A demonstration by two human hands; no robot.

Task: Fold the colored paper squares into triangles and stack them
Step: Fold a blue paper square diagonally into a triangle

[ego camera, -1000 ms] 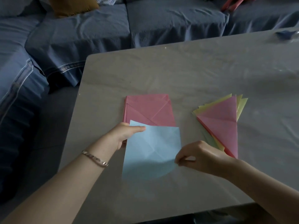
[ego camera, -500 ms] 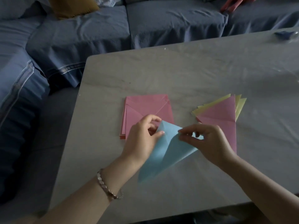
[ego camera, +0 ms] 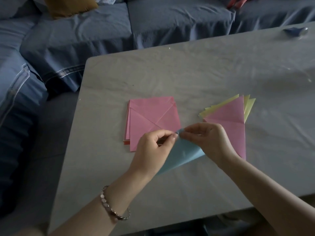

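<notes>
**Mia:** What is different from a moment ago?

**Ben:** A second ago the blue paper (ego camera: 185, 155) lay flat and open like a square. Half a second ago it was partly bent up, with the hands a little apart. Now two of its corners meet at the top and it looks like a triangle. The hands have come together there.

**Mia:** What is the left hand (ego camera: 153, 149) doing?

**Ben:** Its fingers are curled in. The thumb and first finger pinch the top tip of the blue paper.

**Mia:** And the right hand (ego camera: 210, 140)?

**Ben:** The same. Its fingers are bent and pinch that same tip from the other side. The fingertips of both hands touch.

**Mia:** Where is the blue paper?

**Ben:** It is on the near part of the grey table (ego camera: 187, 74), between the two piles. Its tip is held up just over the near corner of the pink squares (ego camera: 153, 113). The rest slopes down under the hands.

**Mia:** What is on the right?

**Ben:** The pile of folded triangles (ego camera: 228, 114), pink on top and yellow under it. The right hand covers part of it.

**Mia:** Did the piles move?

**Ben:** No, both stayed where they were.

**Mia:** Anything else?

**Ben:** A bracelet (ego camera: 112, 208) is on the left wrist. A blue sofa (ego camera: 85, 36) stands behind the table.
</notes>
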